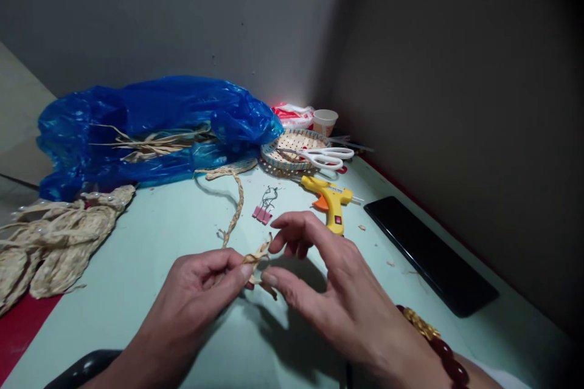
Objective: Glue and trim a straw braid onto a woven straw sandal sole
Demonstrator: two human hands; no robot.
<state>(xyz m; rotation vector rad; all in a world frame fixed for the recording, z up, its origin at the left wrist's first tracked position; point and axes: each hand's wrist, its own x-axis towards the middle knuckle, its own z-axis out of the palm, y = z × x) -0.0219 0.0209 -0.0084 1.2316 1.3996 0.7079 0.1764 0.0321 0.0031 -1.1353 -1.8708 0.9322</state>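
Between the thumb and fingers of my left hand [205,289] is the near end of a braided straw cord [236,209]. Loose strand ends [260,252] stick out to the right past my fingertips. From my grip the braid runs away over the table and curves back to a flat woven straw piece [228,170]. My right hand [322,279] is beside the strand ends, its thumb and fingers apart in a curved shape. The thumb tip lies close to the strands; whether it touches them I cannot tell. Behind my hands lies a pink binder clip [262,214].
A yellow glue gun [335,197] and a black phone [429,255] lie to the right. White-handled scissors [328,158] rest on a woven basket [292,140], near a paper cup [325,121]. A blue plastic bag [177,97] holds straw strips. Woven straw slippers [73,237] lie left.
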